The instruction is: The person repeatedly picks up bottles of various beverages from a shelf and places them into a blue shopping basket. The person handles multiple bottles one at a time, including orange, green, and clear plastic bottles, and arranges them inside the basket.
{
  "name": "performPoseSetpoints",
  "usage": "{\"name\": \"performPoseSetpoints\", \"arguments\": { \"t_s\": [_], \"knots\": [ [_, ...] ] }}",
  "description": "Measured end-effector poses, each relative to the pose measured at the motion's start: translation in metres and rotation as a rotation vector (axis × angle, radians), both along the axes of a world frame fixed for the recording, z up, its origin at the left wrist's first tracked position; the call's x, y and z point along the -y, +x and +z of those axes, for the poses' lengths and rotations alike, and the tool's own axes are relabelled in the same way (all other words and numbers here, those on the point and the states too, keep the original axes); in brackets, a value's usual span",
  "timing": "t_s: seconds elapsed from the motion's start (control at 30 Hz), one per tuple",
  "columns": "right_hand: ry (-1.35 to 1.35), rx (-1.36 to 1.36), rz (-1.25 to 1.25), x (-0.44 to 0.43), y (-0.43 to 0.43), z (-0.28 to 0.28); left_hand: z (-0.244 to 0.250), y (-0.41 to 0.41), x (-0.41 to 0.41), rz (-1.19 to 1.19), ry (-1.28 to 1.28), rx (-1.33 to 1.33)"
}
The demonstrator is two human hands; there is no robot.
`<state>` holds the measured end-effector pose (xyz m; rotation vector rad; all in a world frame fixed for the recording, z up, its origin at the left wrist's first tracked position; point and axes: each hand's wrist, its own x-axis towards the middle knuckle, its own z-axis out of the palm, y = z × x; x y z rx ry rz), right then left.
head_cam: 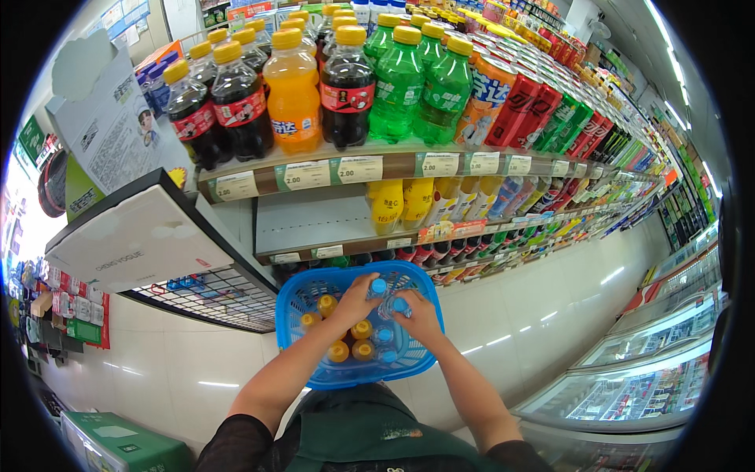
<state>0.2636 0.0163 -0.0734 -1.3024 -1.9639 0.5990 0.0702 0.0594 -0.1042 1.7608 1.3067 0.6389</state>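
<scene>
A blue plastic basket (286, 315) is in front of my body, below the drink shelves. Inside it several bottles with orange-yellow caps (338, 351) stand on the left side. Clear bottles with light blue caps (384, 335) stand on the right. My left hand (357, 301) reaches into the basket and grips a blue-capped clear bottle (378, 287) near its neck. Close beside it, my right hand (420, 318) has its fingers around another blue-capped bottle (400, 305). Their lower parts are hidden by my hands and the bottles around them.
A store shelf (407, 167) with price tags carries bottled cola (348, 124), orange soda (293, 106), green bottles (396, 100) and cans (519, 112). A black wire rack (230, 298) stands left, under a white box (135, 248). Glass-topped freezers (619, 389) line the right side.
</scene>
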Motion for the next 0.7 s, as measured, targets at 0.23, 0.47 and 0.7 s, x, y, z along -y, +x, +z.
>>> {"name": "performPoseSetpoints", "arguments": {
  "t_s": [0.23,0.47,0.7],
  "knots": [
    [-0.182,-0.059,-0.066,-0.004,0.002,-0.080,-0.051,0.014,-0.001,0.037,-0.171,-0.172],
    [-0.328,-0.057,-0.071,-0.016,-0.002,-0.106,-0.079,0.018,-0.005,0.037,-0.281,-0.287],
    [-0.412,-0.029,-0.130,-0.017,-0.002,-0.120,-0.084,0.026,-0.007,-0.030,-0.311,-0.375]
  ]
}}
